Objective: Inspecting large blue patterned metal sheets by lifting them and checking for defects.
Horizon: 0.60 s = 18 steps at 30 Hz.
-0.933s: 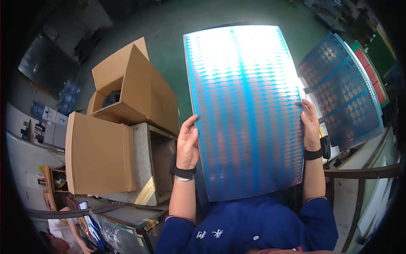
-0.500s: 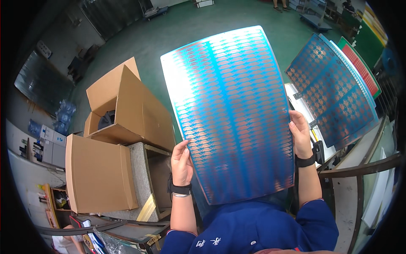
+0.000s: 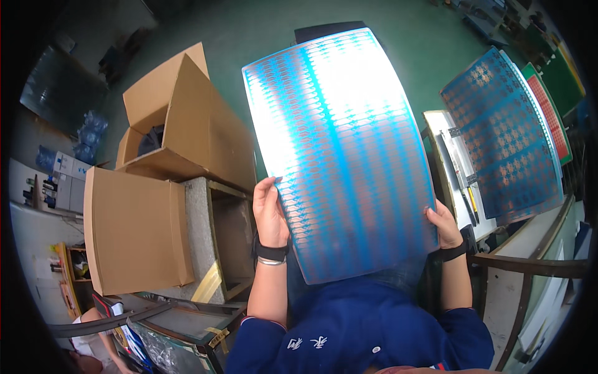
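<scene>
Closer to the near corner than half a second ago, the right hand (image 3: 445,225) has shifted down the right edge of the patterned blue panel (image 3: 355,181), and white glare now spreads across more of the panel's far half. The panel is held up in front of the blue shirt (image 3: 361,324), patterned face toward the camera; its long axis runs away from the chest, the far end leaning slightly left.

To the left, an open cardboard box (image 3: 218,118) has its flaps up and a dark object (image 3: 151,140) inside. Nearer stands another cardboard box (image 3: 134,230), its contents hidden, beside a grey open-sided case (image 3: 198,230).

Both forearms rise from below, elbows bent. The left hand (image 3: 270,215) pinches the left edge about midway; the right hand pinches too, thumb on the face, its fingers mostly hidden behind.
</scene>
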Tool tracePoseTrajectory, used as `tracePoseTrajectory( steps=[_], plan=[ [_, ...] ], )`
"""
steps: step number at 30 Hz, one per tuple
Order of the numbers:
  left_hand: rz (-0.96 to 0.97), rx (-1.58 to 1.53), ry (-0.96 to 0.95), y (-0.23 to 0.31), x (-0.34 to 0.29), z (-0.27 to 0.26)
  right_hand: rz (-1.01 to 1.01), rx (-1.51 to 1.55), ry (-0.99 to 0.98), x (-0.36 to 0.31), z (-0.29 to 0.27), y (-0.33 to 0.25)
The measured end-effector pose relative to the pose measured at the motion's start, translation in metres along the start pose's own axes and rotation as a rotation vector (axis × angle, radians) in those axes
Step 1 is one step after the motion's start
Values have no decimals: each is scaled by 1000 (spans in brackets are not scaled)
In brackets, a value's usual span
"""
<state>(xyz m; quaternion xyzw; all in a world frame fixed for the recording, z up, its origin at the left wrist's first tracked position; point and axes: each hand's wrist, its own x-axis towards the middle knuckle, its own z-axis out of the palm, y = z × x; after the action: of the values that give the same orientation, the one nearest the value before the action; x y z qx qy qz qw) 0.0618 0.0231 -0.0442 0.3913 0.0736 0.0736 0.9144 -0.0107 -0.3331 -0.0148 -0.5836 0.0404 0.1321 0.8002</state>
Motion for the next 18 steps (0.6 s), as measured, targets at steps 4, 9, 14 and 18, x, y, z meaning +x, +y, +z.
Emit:
tracePoseTrajectory(
  steps=[4, 9, 14, 18],
  plan=[
    [-50, 42, 4, -13, 15, -13, -6, 11, 101, 7, 14, -9],
    [-104, 562, 119, -48, 31, -58, -229, -246, 121, 48, 29, -24],
    [99, 756, 118, -93, 18, -101, -414, -390, 290, 126, 61, 20],
    [15, 594, 182, -87, 21, -105, -424, -439, 428, 181, 82, 73]
  ],
)
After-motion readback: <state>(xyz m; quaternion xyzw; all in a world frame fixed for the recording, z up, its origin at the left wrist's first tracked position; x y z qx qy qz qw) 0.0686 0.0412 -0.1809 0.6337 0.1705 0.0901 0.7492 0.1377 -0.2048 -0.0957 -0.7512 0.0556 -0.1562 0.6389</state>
